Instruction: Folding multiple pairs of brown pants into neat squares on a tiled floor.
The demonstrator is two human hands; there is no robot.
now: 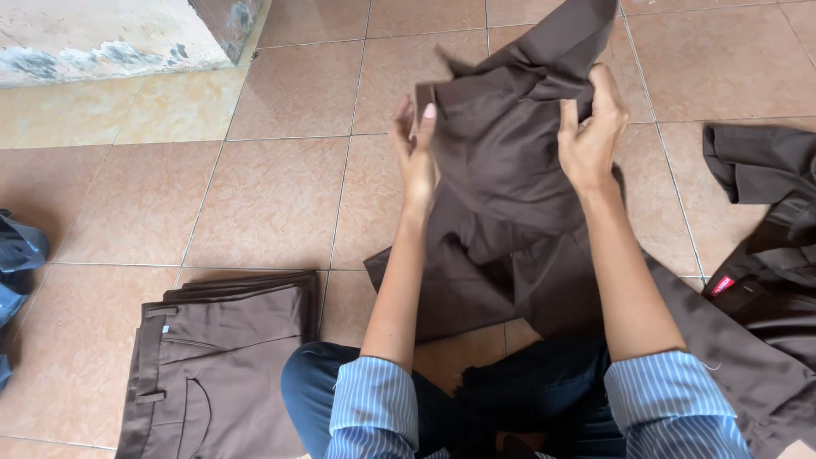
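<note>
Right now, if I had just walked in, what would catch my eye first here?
Most likely the dark brown garment held up in the middle of the view, with the left hand and right hand each keeping a grip on its upper part while its lower end trails onto the tiled floor. Next, the neat stack of folded brown trousers at lower left, and a loose heap of brown clothes at the right edge.

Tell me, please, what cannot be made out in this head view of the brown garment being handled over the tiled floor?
- Brown garment: its top leaves the upper edge; bunched folds hide its shape.
- Left hand: fingertips tucked behind the cloth.
- Right hand: fingertips buried in a fold.
- Folded brown trousers: stack cut by the bottom edge.
- Blue cloth: mostly outside the left edge.
- Dark garments: cut by the right edge.
</note>
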